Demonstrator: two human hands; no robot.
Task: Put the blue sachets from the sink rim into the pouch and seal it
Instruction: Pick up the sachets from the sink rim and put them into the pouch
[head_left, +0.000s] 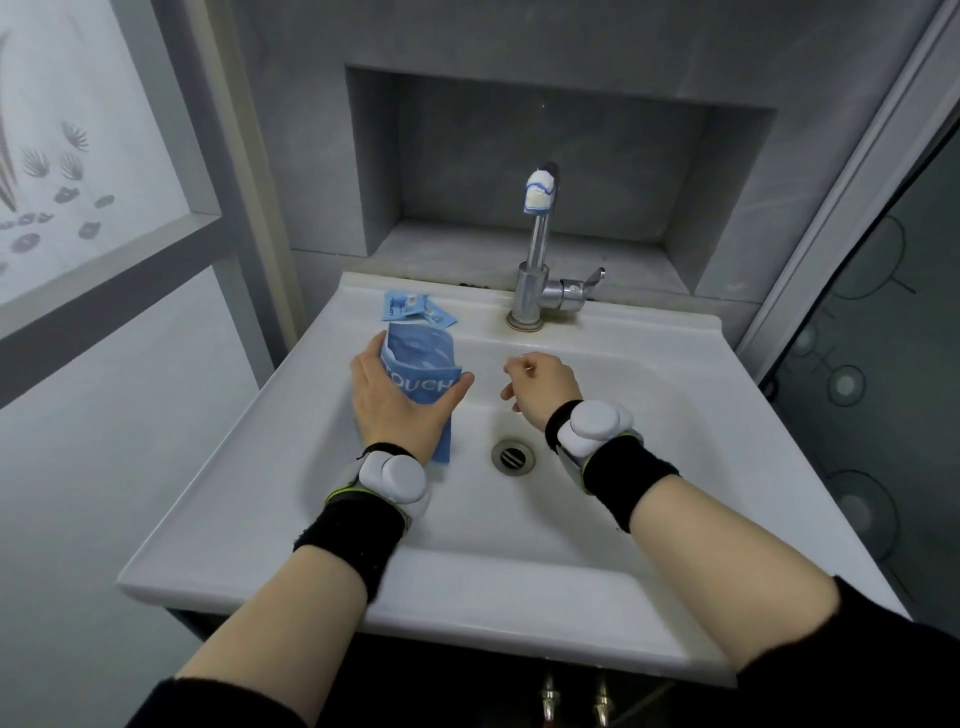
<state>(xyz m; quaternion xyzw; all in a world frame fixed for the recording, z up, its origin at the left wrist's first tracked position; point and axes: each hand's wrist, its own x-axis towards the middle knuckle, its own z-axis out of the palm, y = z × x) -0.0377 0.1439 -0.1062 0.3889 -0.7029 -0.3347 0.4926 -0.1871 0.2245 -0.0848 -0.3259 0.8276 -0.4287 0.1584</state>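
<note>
While my left hand (395, 400) gripped the blue pouch (418, 358), fingers and thumb wrapped round its lower half, I judged that the loading step was only just opening. The blue sachets (410, 307) all lay on the back left corner of the sink rim (623, 325), just beyond the top edge of the pouch, and none had gone in that I could see.

My right hand (543, 382) hung over the basin, well apart from the pouch, fingers loosely curled and holding nothing. The next move, as I reckoned it, called for that hand to cross to the rim and pinch up a sachet while the left tipped the pouch mouth to meet it.

The pouch was a soft, crinkled foil bag, upright and leaning slightly away from me over the left slope of the basin, with pale lettering across its front. Its top looked spread, though the blur kept me from telling whether the mouth was truly open. The sachets were small flat packets, overlapping one another in a loose fan; they seemed to be three.
</note>
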